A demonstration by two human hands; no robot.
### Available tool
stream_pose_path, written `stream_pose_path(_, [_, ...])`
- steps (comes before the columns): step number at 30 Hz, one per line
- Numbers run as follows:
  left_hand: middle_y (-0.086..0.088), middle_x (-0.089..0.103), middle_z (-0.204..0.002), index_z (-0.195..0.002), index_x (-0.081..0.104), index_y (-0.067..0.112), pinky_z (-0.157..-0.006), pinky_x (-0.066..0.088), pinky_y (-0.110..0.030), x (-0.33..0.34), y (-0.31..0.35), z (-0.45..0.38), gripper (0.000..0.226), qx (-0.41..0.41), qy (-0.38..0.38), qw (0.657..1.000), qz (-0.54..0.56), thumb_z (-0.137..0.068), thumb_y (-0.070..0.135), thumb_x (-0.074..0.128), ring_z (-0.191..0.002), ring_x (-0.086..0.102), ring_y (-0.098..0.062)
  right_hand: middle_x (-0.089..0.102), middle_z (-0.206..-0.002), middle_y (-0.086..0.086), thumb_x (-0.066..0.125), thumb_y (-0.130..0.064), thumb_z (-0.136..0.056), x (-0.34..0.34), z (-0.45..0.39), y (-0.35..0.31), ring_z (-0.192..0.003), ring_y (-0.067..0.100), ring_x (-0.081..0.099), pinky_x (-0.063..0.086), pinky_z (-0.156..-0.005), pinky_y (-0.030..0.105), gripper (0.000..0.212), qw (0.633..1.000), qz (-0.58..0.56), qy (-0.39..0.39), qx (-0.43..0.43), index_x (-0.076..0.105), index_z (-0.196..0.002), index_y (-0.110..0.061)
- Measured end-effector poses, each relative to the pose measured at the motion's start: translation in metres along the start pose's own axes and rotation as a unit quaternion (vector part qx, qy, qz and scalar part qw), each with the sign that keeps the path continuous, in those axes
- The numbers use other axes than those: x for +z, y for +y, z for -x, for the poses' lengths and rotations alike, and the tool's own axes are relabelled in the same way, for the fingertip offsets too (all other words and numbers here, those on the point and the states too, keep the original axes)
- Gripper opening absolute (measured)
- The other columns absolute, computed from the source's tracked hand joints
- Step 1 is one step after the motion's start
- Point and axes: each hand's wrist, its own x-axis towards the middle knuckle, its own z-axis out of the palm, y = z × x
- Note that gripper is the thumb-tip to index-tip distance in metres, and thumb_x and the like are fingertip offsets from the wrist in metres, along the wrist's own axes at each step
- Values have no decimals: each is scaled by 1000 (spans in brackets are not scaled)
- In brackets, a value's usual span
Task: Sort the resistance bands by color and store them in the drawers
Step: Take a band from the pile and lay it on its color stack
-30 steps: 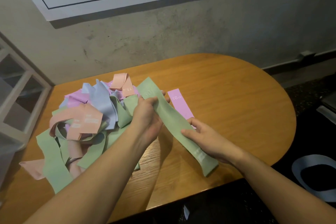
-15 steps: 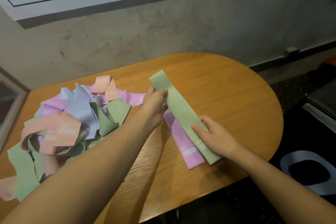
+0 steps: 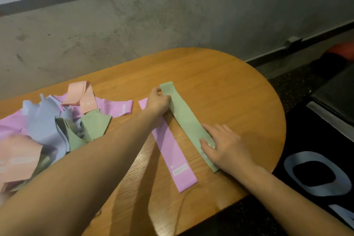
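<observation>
Where half a second ago the flat sage-green elastic band (image 3: 186, 120) lay overlapping the flat lilac-pink elastic band (image 3: 173, 151), it now lies just beside it on the rounded wooden surface (image 3: 229, 90), the two strips running side by side with a narrow gap of bare wood between them for most of their length. The left hand (image 3: 158, 102) pinches the far end of the green band between thumb and curled fingers, and it covers part of the pink band's far end. The right hand (image 3: 224, 147) lies flat on the near end of the green band, fingers straight and spread, pressing it to the wood; a second ago that hand held the strip up in the air. The tangled heap of pink, peach, pale-blue and green bands (image 3: 57, 124) sits at the left of the surface, well apart from the two laid-out strips, and has slid leftward in the view as the head turned. No drawer or other container shows. A pale-blue ring-shaped mark (image 3: 318, 176) lies on the dark floor at the right.
</observation>
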Motion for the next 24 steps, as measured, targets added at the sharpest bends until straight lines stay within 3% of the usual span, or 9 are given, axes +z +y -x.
stream_pose_path(4, [0, 65, -98, -142, 41, 15, -93, 57, -47, 3, 0, -8, 50, 23, -15, 1000, -15, -96, -2, 52, -96, 68, -23, 59, -101, -5, 56, -34, -86, 6, 2, 8, -93, 15, 52, 43, -82, 28, 45, 997, -69, 32, 17, 64, -128, -20])
stream_pose_path(7, [-3, 57, -123, -148, 35, 20, -95, 56, -47, 1, 0, -8, 61, 64, -22, 997, -49, -95, -2, 54, -104, 66, -23, 59, -107, -7, 58, -32, -85, 4, 2, 9, -98, 13, 53, 42, -85, 24, 39, 994, -102, 41, 24, 67, -121, -22])
stream_pose_path(9, [-4, 44, -140, -145, 43, 24, -96, 54, -39, -1, -1, -6, 55, 122, -7, 983, -139, -95, 4, 56, -97, 62, -15, 59, -109, -9, 57, -35, -85, 3, 2, 9, -100, 12, 53, 43, -86, 24, 37, 994, -104, 37, 14, 68, -118, -24])
stream_pose_path(11, [-1, 32, -151, -137, 52, 21, -95, 45, -27, -4, -2, 2, 44, 183, -19, 955, -234, -96, 9, 57, -95, 55, -9, 59, -108, -10, 57, -37, -84, 1, 3, 9, -100, 11, 53, 45, -88, 26, 35, 994, -107, 31, 3, 69, -115, -24])
stream_pose_path(13, [-2, 33, -153, -132, 58, 19, -102, 37, -23, -9, -7, 13, 38, 231, -57, 918, -317, -95, 12, 58, -121, 50, -13, 59, -108, -10, 59, -39, -84, 0, 6, 12, -101, 11, 52, 44, -90, 27, 34, 993, -114, 30, -10, 71, -113, -25])
stream_pose_path(15, [-3, 43, -148, -128, 61, 21, -107, 34, -25, -15, -18, 27, 34, 273, -96, 873, -393, -95, 16, 59, -133, 45, -18, 60, -111, -12, 60, -43, -83, -3, 11, 14, -106, 10, 52, 42, -93, 27, 34, 994, -109, 13, -27, 71, -112, -28])
stream_pose_path(19, [3, 53, -136, -130, 61, 25, -107, 42, -38, -25, -38, 57, 33, 344, -115, 791, -494, -98, 33, 54, -127, 49, -18, 59, -125, -16, 58, -60, -81, -13, 21, 22, -122, 7, 47, 34, -101, 32, 43, 996, -74, -32, -45, 70, -115, -36])
stream_pose_path(22, [2, 48, -147, -141, 54, 28, -113, 36, -37, -26, -42, 70, 44, 352, -109, 760, -536, -101, 43, 48, -134, 44, -19, 48, -144, -17, 52, -73, -81, -28, 29, 30, -138, 5, 34, 25, -111, 30, 58, 991, -42, -103, -69, 64, -127, -41])
stream_pose_path(24, [1, 40, -156, -148, 46, 29, -120, 22, -36, -26, -43, 75, 50, 350, -115, 743, -559, -102, 48, 44, -142, 36, -19, 33, -154, -22, 47, -81, -80, -35, 33, 34, -146, 0, 19, 15, -116, 28, 67, 984, -21, -157, -83, 55, -137, -45])
